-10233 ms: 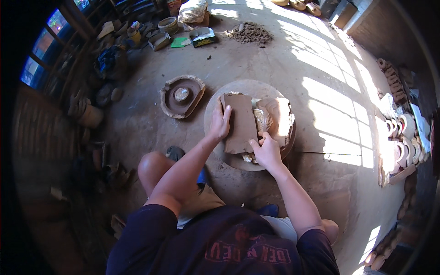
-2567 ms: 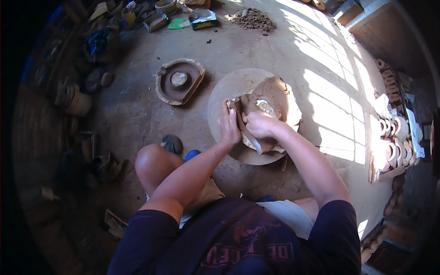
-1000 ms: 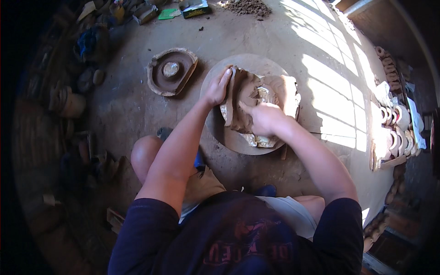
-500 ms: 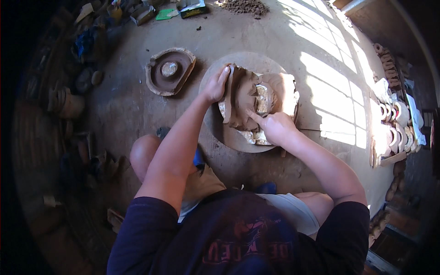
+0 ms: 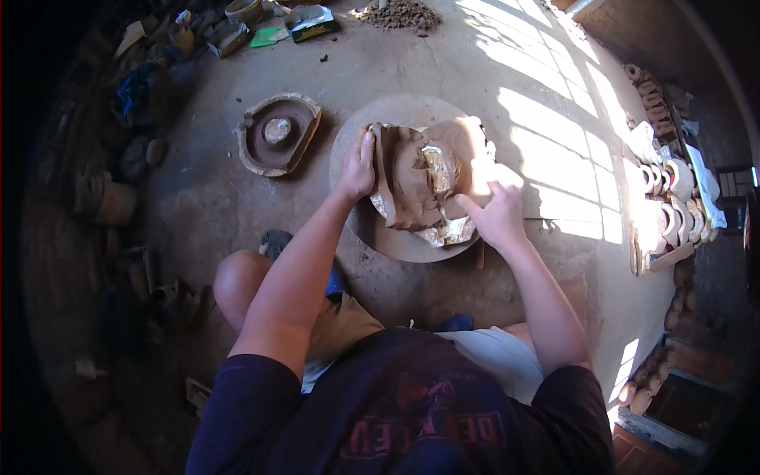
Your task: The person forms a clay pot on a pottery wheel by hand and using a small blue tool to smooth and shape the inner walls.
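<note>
A mould piece [image 5: 435,232] with pale, chipped edges and thick brown clay [image 5: 405,170] pressed over it lies on a round board [image 5: 354,127]. At its left edge, my left hand [image 5: 360,168] grips the clay-lined side, thumb along the top and the other fingers mostly hidden. My right hand [image 5: 499,212] holds the right side, its thumb stretched inward onto the clay near the pale middle part [image 5: 436,170] and its fingers over the outer edge, partly washed out by sunlight. Left of the board sits a second mould [image 5: 248,150], rounded, clay-lined, with a pale round knob in its centre.
Loose clay crumbs [image 5: 404,17] lie at the far side, near an open box [image 5: 309,24] and a green packet [image 5: 268,36]. Curved clay pieces [image 5: 681,218] stand in rows at right. Buckets and clutter [image 5: 111,198] line the left. My bent knee [image 5: 237,285] is close below.
My right hand has gone from pointing a finger into the clay's middle to holding its right edge. My left hand stays on the left edge. The whole view has shifted slightly.
</note>
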Tool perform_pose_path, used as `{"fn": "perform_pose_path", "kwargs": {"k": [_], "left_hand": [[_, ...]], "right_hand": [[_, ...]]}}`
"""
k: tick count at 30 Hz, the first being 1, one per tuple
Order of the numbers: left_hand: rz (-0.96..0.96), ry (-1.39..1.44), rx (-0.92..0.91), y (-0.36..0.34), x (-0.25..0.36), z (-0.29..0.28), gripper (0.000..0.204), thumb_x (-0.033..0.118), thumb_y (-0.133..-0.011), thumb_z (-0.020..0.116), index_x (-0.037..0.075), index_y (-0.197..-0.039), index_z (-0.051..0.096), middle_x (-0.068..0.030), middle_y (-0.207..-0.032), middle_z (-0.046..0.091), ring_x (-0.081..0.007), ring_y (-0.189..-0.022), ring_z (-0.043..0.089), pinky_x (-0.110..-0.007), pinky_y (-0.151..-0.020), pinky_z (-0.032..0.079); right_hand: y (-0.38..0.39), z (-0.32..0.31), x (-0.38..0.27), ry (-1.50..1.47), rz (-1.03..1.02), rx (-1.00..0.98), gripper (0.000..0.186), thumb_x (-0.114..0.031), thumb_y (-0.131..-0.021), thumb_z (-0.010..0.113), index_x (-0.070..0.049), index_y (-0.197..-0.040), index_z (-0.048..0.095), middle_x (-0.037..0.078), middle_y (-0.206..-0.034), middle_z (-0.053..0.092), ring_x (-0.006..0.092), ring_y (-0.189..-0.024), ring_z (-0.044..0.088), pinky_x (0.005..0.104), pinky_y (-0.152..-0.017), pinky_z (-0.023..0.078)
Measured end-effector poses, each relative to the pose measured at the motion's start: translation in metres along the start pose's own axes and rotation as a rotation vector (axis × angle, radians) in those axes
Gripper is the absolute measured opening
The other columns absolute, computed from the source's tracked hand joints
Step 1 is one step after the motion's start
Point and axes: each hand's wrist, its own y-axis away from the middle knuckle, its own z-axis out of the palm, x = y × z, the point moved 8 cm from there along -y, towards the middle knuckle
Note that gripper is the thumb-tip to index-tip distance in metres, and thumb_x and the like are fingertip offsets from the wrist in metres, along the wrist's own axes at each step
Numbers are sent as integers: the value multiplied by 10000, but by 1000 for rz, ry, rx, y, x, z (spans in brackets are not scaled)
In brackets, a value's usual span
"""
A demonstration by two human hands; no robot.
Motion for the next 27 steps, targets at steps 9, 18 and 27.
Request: {"fn": "perform_pose_path", "kwargs": {"k": [9, 18, 27], "left_hand": [[-11, 16, 172, 33, 12, -4, 561, 403, -1174, 350, 18, -1559, 483, -319, -1431, 631, -463, -1386, 577, -473, -1148, 440], [-50, -38, 216, 48, 8, -2, 524, 397, -1173, 340, 58, -1553, 466, -340, -1336, 668, -532, -1290, 616, -542, -1055, 487], [-149, -69, 170, 44, 9, 1, 530, 393, -1172, 348, 55, -1560, 474, -342, -1352, 661, -510, -1316, 612, -523, -1080, 481]], "right_hand": [[16, 63, 43, -321, 499, 111, 1393, -669, -661, 944, 2, -1660, 242, 270, -1762, 33, 445, -1638, 96, 541, -1304, 236], [-11, 46, 35, -311, 489, 60, 1539, -547, -643, 1000, -185, -1736, -21, 214, -1791, 28, 428, -1653, 44, 693, -1284, 163], [-24, 49, 32, -119, 416, -6, 1222, -728, -629, 925, 128, -1430, 580, 356, -1564, 491, 501, -1551, 324, 642, -1276, 226]]}}
